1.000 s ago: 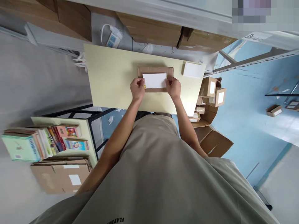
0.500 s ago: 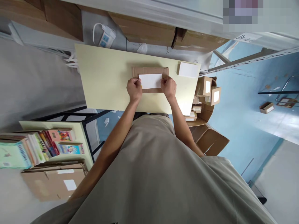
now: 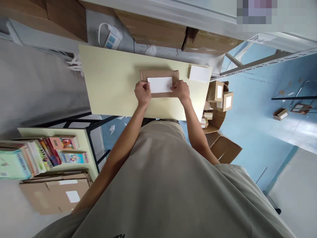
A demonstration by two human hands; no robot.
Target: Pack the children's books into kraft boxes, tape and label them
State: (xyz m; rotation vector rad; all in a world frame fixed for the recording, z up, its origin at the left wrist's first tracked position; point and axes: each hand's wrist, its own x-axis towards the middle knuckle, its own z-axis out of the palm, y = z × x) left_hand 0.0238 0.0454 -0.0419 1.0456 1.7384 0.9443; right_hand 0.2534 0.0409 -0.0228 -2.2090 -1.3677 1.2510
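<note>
A blank white label point(image 3: 159, 85) lies over a flat brown cardboard package point(image 3: 159, 73) on the pale yellow tabletop point(image 3: 111, 82). At the label's left edge, my left hand point(image 3: 143, 93) is closed, with thumb and fingers pinching its corner. My right hand point(image 3: 182, 90) is closed at the opposite end, its fingertips on the label's right edge and its knuckles over the package's right side. The package's lower corners are partly hidden behind both hands. Over to the right on the tabletop rests a stack of white labels point(image 3: 198, 73).
Behind the table are a power strip point(image 3: 114, 39) and large cartons point(image 3: 153, 31) under a shelf beam. Small boxes point(image 3: 219, 92) fill an open carton at the right. Books point(image 3: 42, 155) and flattened cardboard point(image 3: 55, 196) occupy a lower stand at left.
My right hand has shifted slightly right and its wrist has turned, uncovering more of the label's right end. My left hand keeps its pinch on the left edge.
</note>
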